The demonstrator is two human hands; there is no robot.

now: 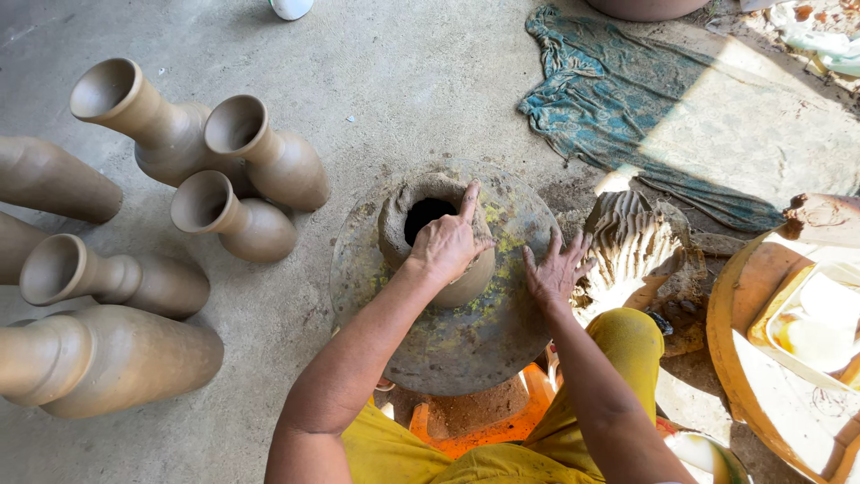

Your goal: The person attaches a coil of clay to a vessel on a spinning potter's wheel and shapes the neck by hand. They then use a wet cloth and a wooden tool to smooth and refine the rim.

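Head view: at frame centre, the left hand (445,244) presses open-palmed on the rim of the hollowed grey wet-clay lump (436,235), gripping nothing. The right hand (554,272) rests flat, fingers spread, on the round clay-smeared wheel disc (448,345). Judged step: opening the wall; even pressure is required. The unfired brown clay vases (242,179) crowd the left; right of the disc lies a ribbed clay heap (632,242).

Pottery workshop, potter's wheel (448,350), unfired clay vases (251,220)
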